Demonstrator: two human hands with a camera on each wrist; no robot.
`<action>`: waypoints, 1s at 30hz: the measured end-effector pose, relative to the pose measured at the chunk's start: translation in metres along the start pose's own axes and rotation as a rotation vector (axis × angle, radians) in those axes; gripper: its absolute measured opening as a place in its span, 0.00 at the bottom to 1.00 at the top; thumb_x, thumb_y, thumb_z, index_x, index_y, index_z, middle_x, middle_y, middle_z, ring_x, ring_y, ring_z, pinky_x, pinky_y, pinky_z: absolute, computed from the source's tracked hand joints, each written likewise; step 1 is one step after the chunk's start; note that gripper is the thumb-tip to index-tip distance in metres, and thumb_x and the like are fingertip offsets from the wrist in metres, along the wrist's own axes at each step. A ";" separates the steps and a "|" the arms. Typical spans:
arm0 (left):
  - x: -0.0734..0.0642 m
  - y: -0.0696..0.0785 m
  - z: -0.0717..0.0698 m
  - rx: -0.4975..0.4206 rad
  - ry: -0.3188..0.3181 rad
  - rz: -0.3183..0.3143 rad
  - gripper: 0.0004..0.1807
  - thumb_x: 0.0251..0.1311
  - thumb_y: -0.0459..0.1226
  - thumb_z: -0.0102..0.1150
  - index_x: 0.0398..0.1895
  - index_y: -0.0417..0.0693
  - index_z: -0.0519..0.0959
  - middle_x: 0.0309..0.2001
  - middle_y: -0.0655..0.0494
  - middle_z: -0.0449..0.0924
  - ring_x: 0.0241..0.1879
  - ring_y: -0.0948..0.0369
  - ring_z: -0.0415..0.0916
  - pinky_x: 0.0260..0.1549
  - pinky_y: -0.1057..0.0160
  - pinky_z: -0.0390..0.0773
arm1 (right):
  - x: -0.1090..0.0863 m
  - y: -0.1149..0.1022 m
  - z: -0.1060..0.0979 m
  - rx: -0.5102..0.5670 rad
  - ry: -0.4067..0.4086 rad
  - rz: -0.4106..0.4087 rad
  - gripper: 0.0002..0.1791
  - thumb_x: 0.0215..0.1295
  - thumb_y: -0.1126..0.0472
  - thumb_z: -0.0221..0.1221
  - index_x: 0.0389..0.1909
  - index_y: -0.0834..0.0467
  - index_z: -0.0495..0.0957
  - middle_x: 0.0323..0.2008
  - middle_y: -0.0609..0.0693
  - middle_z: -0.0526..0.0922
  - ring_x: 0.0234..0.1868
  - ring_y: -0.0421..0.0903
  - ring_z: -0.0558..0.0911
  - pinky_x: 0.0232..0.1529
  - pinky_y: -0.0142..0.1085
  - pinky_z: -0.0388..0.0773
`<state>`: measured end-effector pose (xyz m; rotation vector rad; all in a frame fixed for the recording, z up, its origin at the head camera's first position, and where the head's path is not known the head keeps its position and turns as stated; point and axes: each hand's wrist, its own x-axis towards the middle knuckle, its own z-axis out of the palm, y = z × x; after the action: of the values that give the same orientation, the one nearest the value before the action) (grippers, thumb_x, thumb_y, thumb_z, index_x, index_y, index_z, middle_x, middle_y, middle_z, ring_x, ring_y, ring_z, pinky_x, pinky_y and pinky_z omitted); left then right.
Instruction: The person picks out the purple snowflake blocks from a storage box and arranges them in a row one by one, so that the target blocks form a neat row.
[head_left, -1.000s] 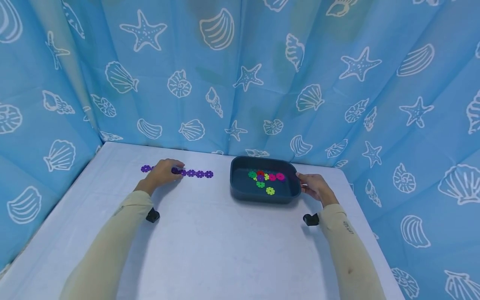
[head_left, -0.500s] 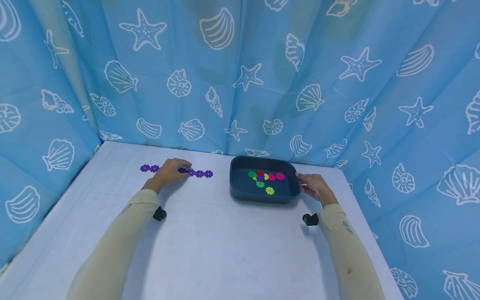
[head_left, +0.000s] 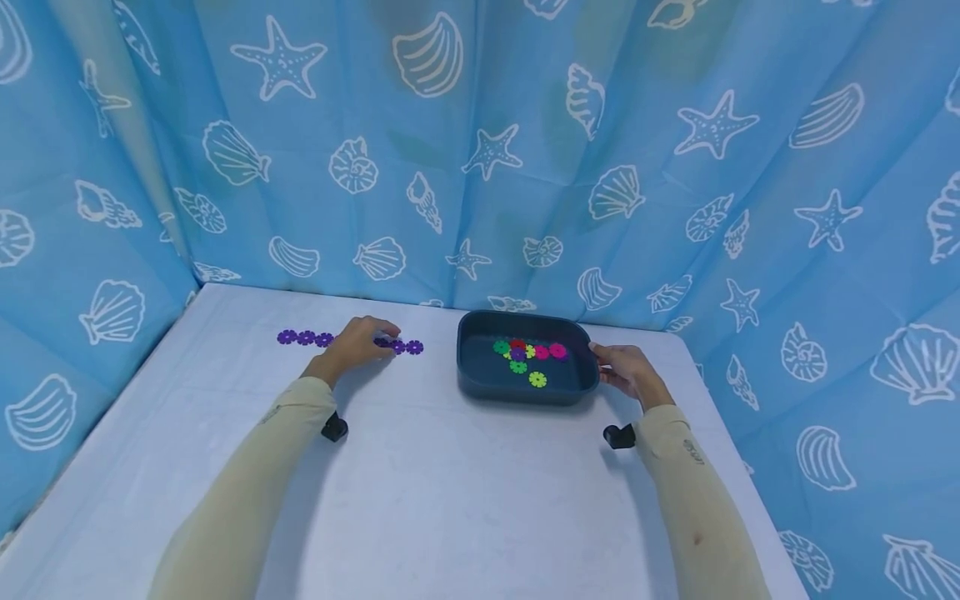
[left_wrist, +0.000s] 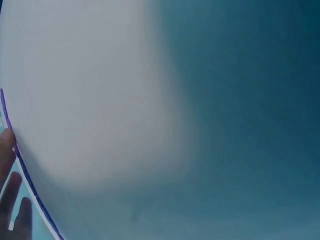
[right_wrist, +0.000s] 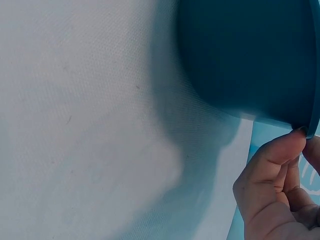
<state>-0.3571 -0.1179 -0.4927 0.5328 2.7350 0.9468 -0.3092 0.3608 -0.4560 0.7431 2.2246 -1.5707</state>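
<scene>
A row of purple flower-shaped discs (head_left: 306, 337) lies across the back left of the table, edge to edge. My left hand (head_left: 358, 343) is over its right half, thumb in front and fingers behind, pinching a disc; the palm hides some of the row. In the left wrist view, fingertips (left_wrist: 7, 142) meet the thin purple line of discs (left_wrist: 30, 182). My right hand (head_left: 630, 371) pinches the right rim of a dark blue plastic basin (head_left: 525, 393), its thumb (right_wrist: 285, 147) against the outer wall. Inside lie green, red, yellow, pink and purple flower discs (head_left: 537, 380).
A white cloth (head_left: 450, 500) covers the table. Blue curtains (head_left: 465, 167) with white shell and starfish prints stand close behind and at both sides. A small black device (head_left: 334, 427) sits at the left wrist, another black device (head_left: 618, 436) at the right.
My left hand has slid to the right along the purple discs, uncovering more at the left end. The row itself stays in place. My right hand and the basin have not moved.
</scene>
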 end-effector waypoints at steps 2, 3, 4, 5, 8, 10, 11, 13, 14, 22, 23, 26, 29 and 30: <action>0.001 0.001 0.003 0.011 -0.003 -0.006 0.22 0.59 0.34 0.65 0.58 0.45 0.78 0.57 0.46 0.78 0.63 0.45 0.67 0.64 0.43 0.64 | 0.000 0.000 0.000 0.000 0.000 0.003 0.34 0.72 0.48 0.54 0.70 0.64 0.61 0.57 0.59 0.70 0.45 0.48 0.74 0.41 0.29 0.79; 0.001 0.001 0.004 0.012 0.000 -0.013 0.21 0.60 0.33 0.65 0.58 0.45 0.79 0.57 0.47 0.78 0.63 0.45 0.67 0.64 0.43 0.64 | 0.000 0.000 0.000 -0.002 -0.003 0.003 0.34 0.72 0.48 0.53 0.70 0.64 0.61 0.57 0.59 0.70 0.45 0.48 0.74 0.41 0.29 0.79; 0.002 0.002 0.005 0.013 0.003 -0.019 0.21 0.60 0.33 0.65 0.58 0.46 0.79 0.57 0.47 0.78 0.64 0.45 0.67 0.64 0.43 0.64 | 0.000 0.000 0.001 -0.001 -0.004 0.004 0.34 0.72 0.48 0.53 0.70 0.64 0.61 0.57 0.59 0.70 0.45 0.48 0.74 0.41 0.29 0.79; 0.002 0.002 0.006 0.012 0.004 -0.020 0.21 0.60 0.33 0.64 0.58 0.46 0.79 0.57 0.47 0.78 0.64 0.45 0.66 0.64 0.43 0.63 | 0.000 0.000 0.001 -0.002 -0.005 0.004 0.33 0.73 0.48 0.53 0.70 0.64 0.61 0.57 0.59 0.70 0.45 0.48 0.74 0.41 0.29 0.79; 0.003 0.006 0.008 0.007 0.005 -0.003 0.21 0.60 0.33 0.64 0.58 0.45 0.78 0.57 0.47 0.78 0.64 0.45 0.66 0.64 0.43 0.63 | 0.000 0.001 0.000 -0.002 -0.006 0.002 0.33 0.73 0.48 0.53 0.70 0.64 0.62 0.55 0.59 0.71 0.44 0.48 0.74 0.40 0.29 0.79; 0.005 0.009 0.009 0.007 0.001 0.027 0.22 0.60 0.33 0.65 0.58 0.44 0.78 0.57 0.47 0.78 0.64 0.45 0.67 0.64 0.43 0.63 | 0.001 0.001 0.000 0.005 -0.008 -0.001 0.33 0.73 0.48 0.53 0.69 0.64 0.62 0.55 0.58 0.71 0.43 0.47 0.74 0.40 0.29 0.79; 0.006 0.010 0.010 0.009 -0.002 0.041 0.22 0.60 0.33 0.65 0.58 0.43 0.78 0.57 0.46 0.78 0.64 0.45 0.67 0.64 0.44 0.63 | 0.001 0.002 0.001 0.012 -0.009 -0.001 0.33 0.73 0.48 0.53 0.69 0.64 0.62 0.55 0.58 0.71 0.43 0.47 0.74 0.40 0.29 0.79; 0.009 0.013 0.012 0.018 -0.008 0.064 0.22 0.59 0.34 0.65 0.58 0.42 0.78 0.56 0.46 0.79 0.63 0.46 0.68 0.64 0.44 0.64 | 0.002 0.002 0.001 0.017 -0.010 0.002 0.33 0.72 0.48 0.54 0.69 0.64 0.62 0.55 0.58 0.71 0.43 0.47 0.74 0.40 0.29 0.79; 0.010 0.014 0.013 0.021 -0.011 0.069 0.22 0.59 0.34 0.66 0.58 0.42 0.78 0.56 0.46 0.79 0.62 0.46 0.69 0.64 0.45 0.64 | 0.002 0.002 0.001 0.019 -0.011 0.005 0.33 0.72 0.48 0.54 0.69 0.64 0.62 0.55 0.58 0.71 0.43 0.47 0.74 0.40 0.29 0.79; 0.013 0.021 0.014 0.040 -0.022 0.046 0.20 0.60 0.32 0.64 0.57 0.43 0.79 0.55 0.47 0.80 0.62 0.47 0.69 0.64 0.45 0.65 | 0.002 0.000 0.002 0.013 -0.006 0.015 0.33 0.72 0.48 0.54 0.69 0.64 0.63 0.55 0.58 0.71 0.45 0.48 0.74 0.42 0.30 0.80; 0.014 0.023 0.013 0.028 -0.018 0.042 0.20 0.60 0.33 0.65 0.57 0.44 0.79 0.55 0.47 0.79 0.63 0.47 0.69 0.64 0.45 0.64 | 0.002 0.000 0.001 0.012 -0.007 0.014 0.33 0.72 0.48 0.54 0.69 0.64 0.62 0.55 0.58 0.71 0.45 0.48 0.74 0.42 0.30 0.80; 0.016 0.030 0.011 -0.018 0.017 0.050 0.21 0.61 0.34 0.64 0.59 0.45 0.78 0.57 0.48 0.78 0.65 0.47 0.66 0.65 0.44 0.62 | 0.002 0.000 0.000 0.018 -0.011 0.013 0.33 0.72 0.48 0.54 0.69 0.65 0.62 0.54 0.58 0.71 0.44 0.48 0.74 0.42 0.30 0.80; 0.024 0.044 0.011 -0.072 0.095 0.100 0.22 0.61 0.36 0.65 0.59 0.45 0.78 0.59 0.49 0.77 0.65 0.48 0.65 0.65 0.45 0.62 | 0.002 0.000 -0.002 0.024 -0.010 0.006 0.34 0.72 0.48 0.54 0.69 0.65 0.62 0.54 0.58 0.71 0.43 0.47 0.74 0.41 0.30 0.80; 0.027 0.051 0.011 -0.088 0.126 0.122 0.21 0.61 0.36 0.65 0.58 0.45 0.78 0.59 0.49 0.77 0.65 0.49 0.65 0.65 0.45 0.63 | 0.002 0.000 -0.002 0.026 -0.010 0.004 0.34 0.72 0.48 0.55 0.69 0.65 0.62 0.54 0.58 0.71 0.43 0.47 0.75 0.41 0.30 0.80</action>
<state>-0.3650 -0.0640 -0.4715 0.6507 2.7812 1.1616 -0.3111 0.3631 -0.4560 0.7452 2.1984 -1.6009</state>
